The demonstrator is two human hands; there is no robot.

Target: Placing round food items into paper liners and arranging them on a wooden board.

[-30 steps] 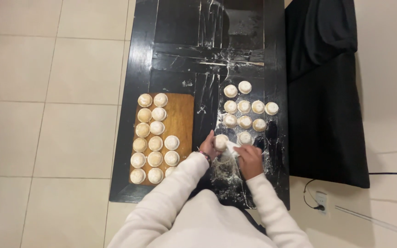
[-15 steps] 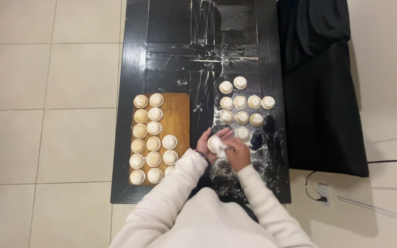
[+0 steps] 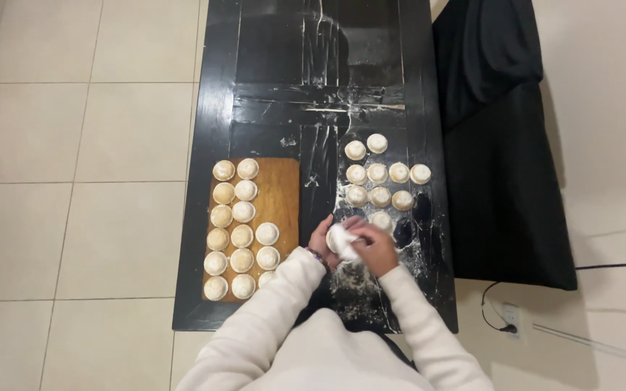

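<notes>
Seen from above, a person in a white long-sleeved top leans over a black table, both forearms reaching forward and meeting near the table's near edge. The left hand is cupped, fingers curled upward, under a pale round piece of dough. The right hand curls over the same piece from the other side, its fingers bent across the top. Both hands are partly closed on the dough, which sits pressed between them just above the table. A dark band shows at the left wrist.

Under and around the hands the black surface is dusted with white flour, thickest near the person's body.

To the left of the hands lies a wooden board, touching nothing but the table. On it stand finished dough rounds in rough columns, packed close together along the board's left half and near end; the right far part of the board is bare.

Just beyond the hands, on the table itself, a second group of plain dough balls lies in short rows, near one another, the closest just beside the right hand's fingers.

Farther off the table shows white flour streaks. A black cloth hangs along the table's right side. Pale floor tiles surround everything, with a wall socket and cable at lower right.
</notes>
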